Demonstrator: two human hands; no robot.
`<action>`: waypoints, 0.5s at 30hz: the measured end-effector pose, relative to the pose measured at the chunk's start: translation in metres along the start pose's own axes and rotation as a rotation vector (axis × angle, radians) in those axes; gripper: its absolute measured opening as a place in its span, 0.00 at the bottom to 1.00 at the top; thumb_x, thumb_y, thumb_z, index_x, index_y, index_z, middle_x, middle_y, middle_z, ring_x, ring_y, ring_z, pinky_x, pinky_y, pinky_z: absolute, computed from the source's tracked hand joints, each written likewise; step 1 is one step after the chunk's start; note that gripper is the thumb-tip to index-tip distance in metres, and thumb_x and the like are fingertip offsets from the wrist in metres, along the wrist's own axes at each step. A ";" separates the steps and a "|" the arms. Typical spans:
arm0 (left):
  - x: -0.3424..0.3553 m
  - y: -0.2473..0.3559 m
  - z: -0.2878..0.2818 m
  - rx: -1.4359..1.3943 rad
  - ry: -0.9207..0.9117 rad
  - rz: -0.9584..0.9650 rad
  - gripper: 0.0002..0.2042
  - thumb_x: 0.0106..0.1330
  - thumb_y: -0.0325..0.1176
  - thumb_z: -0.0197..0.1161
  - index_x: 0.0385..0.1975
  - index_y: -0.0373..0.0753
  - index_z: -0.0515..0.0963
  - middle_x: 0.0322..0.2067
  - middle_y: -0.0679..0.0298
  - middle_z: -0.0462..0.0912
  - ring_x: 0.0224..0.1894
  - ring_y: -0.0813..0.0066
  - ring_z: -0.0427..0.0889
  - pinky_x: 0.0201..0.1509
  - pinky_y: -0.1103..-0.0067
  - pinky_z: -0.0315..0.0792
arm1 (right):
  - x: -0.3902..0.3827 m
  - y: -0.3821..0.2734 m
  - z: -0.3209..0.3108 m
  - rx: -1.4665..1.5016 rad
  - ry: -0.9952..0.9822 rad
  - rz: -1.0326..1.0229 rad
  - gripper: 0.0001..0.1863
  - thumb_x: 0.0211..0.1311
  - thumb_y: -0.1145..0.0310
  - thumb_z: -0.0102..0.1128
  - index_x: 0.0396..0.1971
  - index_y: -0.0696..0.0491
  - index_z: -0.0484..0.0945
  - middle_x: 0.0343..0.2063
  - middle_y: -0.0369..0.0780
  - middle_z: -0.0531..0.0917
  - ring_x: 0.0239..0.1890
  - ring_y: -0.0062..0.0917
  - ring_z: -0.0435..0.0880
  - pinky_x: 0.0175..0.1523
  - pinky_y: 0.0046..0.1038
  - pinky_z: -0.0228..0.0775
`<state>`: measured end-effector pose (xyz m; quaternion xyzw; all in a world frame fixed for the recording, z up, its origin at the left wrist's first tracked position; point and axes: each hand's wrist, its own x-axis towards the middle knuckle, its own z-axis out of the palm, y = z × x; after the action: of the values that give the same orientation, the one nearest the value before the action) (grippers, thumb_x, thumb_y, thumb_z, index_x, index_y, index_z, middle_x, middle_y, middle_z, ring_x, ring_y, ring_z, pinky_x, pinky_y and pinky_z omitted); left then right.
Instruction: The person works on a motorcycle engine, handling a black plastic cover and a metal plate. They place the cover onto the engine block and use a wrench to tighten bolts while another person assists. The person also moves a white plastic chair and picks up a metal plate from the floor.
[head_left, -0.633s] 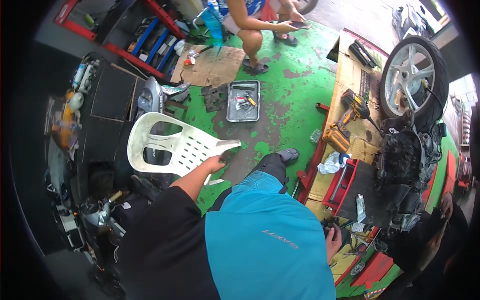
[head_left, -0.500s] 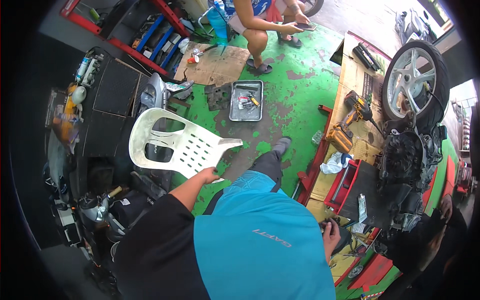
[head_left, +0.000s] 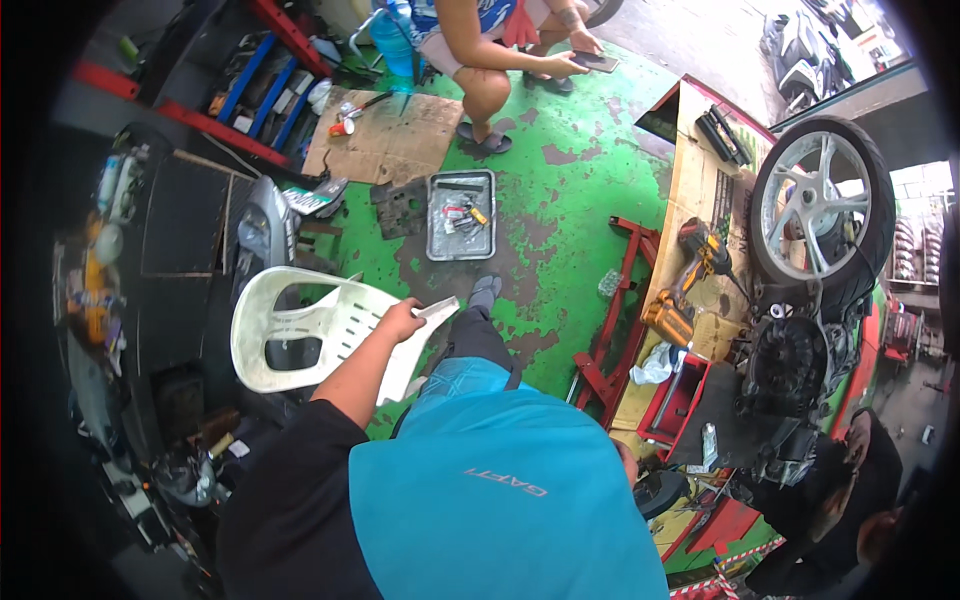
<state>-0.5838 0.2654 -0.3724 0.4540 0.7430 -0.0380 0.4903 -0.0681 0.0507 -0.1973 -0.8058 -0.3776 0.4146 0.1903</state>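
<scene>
My left hand grips a white plastic chair with slotted cutouts, near the end of its arm. The chair stands low at my left front. My right hand is mostly hidden behind my turquoise shirt at the lower right, so its fingers do not show. A red toolbox and a crumpled white cloth lie on cardboard near it. Ahead of my feet a metal tray holds small parts, beside a dark plate.
A bench with cardboard carries a drill, a wheel and an engine part. Another person sits ahead holding a phone. A second person is at lower right. A red shelf rack and motorcycle parts line the left.
My foot has stepped forward and left, toward the tray. My left hand has moved up along the chair, which has shifted down and left in the picture. My right hand has become mostly hidden.
</scene>
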 end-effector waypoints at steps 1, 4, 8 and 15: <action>0.015 0.003 -0.015 -0.023 0.025 0.017 0.27 0.58 0.41 0.73 0.59 0.42 0.80 0.47 0.52 0.89 0.51 0.57 0.87 0.59 0.67 0.79 | 0.013 -0.008 0.009 -0.075 -0.001 0.007 0.17 0.69 0.70 0.65 0.54 0.62 0.82 0.42 0.47 0.87 0.43 0.29 0.88 0.51 0.30 0.79; 0.076 0.004 -0.060 -0.052 0.057 0.012 0.25 0.59 0.41 0.73 0.57 0.44 0.81 0.43 0.52 0.89 0.48 0.56 0.88 0.54 0.66 0.80 | 0.050 -0.078 0.033 -0.046 0.023 -0.065 0.17 0.65 0.71 0.68 0.53 0.58 0.83 0.45 0.47 0.86 0.46 0.37 0.87 0.54 0.35 0.78; 0.122 -0.015 -0.098 -0.030 0.214 0.000 0.23 0.61 0.41 0.72 0.56 0.41 0.82 0.42 0.53 0.88 0.46 0.56 0.87 0.53 0.65 0.79 | 0.145 -0.189 0.052 -0.287 0.025 -0.438 0.18 0.62 0.73 0.70 0.53 0.56 0.82 0.48 0.46 0.84 0.54 0.42 0.82 0.62 0.37 0.72; 0.163 -0.071 -0.080 -0.332 0.285 0.072 0.21 0.63 0.37 0.71 0.54 0.34 0.81 0.42 0.53 0.88 0.45 0.61 0.87 0.52 0.67 0.79 | 0.373 -0.250 0.079 -0.856 0.243 -0.681 0.34 0.60 0.63 0.70 0.67 0.52 0.73 0.68 0.55 0.70 0.69 0.54 0.68 0.74 0.52 0.58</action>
<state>-0.7075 0.3682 -0.4830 0.3942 0.7840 0.1670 0.4494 -0.1066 0.4967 -0.2846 -0.6857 -0.7264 0.0439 0.0115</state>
